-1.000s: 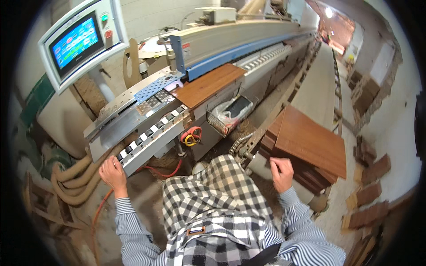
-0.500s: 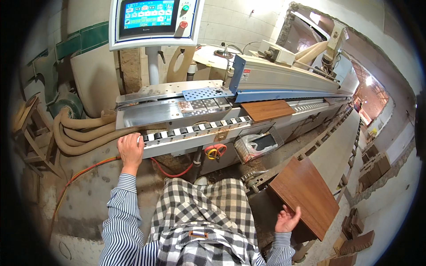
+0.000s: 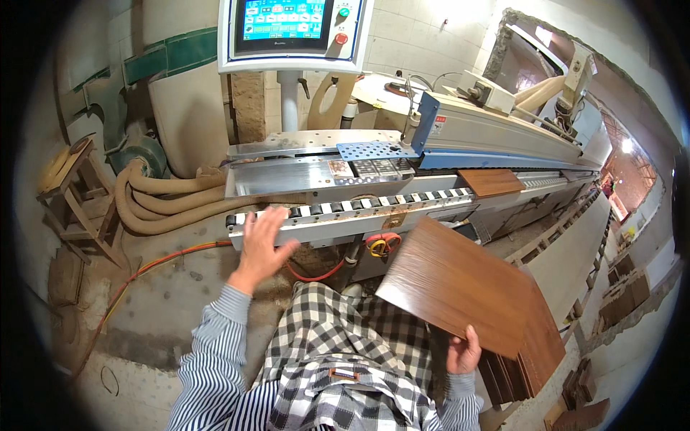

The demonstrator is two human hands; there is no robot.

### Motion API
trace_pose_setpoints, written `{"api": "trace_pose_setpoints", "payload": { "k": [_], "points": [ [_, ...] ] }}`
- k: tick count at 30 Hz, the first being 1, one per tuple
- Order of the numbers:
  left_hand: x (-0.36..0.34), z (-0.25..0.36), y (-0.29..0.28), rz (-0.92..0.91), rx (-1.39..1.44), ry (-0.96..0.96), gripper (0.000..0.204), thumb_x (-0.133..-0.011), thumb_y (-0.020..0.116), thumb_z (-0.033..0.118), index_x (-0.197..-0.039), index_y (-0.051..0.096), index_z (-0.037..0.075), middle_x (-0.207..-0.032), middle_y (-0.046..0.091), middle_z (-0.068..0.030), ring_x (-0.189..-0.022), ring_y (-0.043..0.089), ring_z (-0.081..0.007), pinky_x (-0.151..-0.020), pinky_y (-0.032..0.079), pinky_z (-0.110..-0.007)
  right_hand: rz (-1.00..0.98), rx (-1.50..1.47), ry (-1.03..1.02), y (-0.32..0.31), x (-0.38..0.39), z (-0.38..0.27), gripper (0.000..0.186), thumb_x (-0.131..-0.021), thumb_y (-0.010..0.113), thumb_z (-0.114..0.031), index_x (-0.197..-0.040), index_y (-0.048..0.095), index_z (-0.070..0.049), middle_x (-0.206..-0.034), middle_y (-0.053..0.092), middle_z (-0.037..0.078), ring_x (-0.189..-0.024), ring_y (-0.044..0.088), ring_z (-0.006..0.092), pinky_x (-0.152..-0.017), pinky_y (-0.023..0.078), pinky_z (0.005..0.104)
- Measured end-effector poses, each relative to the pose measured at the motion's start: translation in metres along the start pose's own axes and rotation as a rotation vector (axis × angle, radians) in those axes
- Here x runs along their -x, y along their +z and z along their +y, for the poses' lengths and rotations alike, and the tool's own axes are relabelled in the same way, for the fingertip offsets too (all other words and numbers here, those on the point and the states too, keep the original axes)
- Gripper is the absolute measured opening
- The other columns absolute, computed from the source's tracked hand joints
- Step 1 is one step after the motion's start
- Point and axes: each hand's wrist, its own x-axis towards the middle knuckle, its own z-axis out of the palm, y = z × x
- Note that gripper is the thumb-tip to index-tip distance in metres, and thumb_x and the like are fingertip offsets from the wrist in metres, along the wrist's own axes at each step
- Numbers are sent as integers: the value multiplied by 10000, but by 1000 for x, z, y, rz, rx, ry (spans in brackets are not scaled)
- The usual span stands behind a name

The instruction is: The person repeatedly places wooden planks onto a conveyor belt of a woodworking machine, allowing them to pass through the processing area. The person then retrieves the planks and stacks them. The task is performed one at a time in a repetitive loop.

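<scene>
In the head view, the right hand [image 3: 463,353] grasped the near edge of a brown panel [image 3: 460,280], which jutted left from the panel stack [image 3: 540,352]; the left hand [image 3: 263,243], its grip released, was at the roller rail's [image 3: 345,221] left end.

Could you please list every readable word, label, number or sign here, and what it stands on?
Screen: coloured icons and markings, too small to read.
Panel, beside the green button and red button: tiny marks, too small.
Sticker on the machine's beam: too small.
Patch on the checked apron: too small.
Board in the right hand: no text seen.
</scene>
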Motion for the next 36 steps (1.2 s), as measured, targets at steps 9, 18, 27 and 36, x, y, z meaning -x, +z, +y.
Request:
{"api": "trace_pose_setpoints", "payload": {
  "k": [9, 18, 27, 36],
  "points": [
    [47, 44, -33, -110, 87, 90, 680, -788, 721, 539, -1299, 579, 113, -1403, 528, -105, -1366, 416, -313, -1156, 233, -544, -524, 94, 485, 165, -51, 103, 117, -926, 640, -80, -1042, 632, -79, -940, 647, -5, -772, 596, 120, -623, 509, 263],
    [13, -38, -24, 7, -18, -155, 606, -809, 720, 476, -1263, 597, 95, -1419, 523, -99, -1388, 394, -285, -1176, 160, -540, -777, 50, 571, 210, -55, 125, 623, -1000, 553, -308, -1494, 286, -39, -1370, 540, 172, -1136, 610, 277, -974, 503, 379],
    [-1, -46, -12, 77, 76, -347, 707, -769, 779, 415, -1337, 540, 67, -1513, 385, -178, -1314, 418, -350, -1099, 317, -461, -936, 1848, -654, 33, -4, 86, 462, -872, 651, -354, -1238, 625, -74, -1384, 518, 151, -1326, 413, 362, -1103, 306, 520],
    [6, -55, -16, 96, 190, -336, 668, -798, 773, 335, -1353, 521, 59, -1487, 429, -162, -1327, 413, -338, -1107, 340, -431, -820, 1737, -701, 5, -5, 102, 339, -836, 665, -252, -1142, 672, -107, -1361, 538, 113, -1336, 403, 356, -1108, 297, 547]
  ]
}}
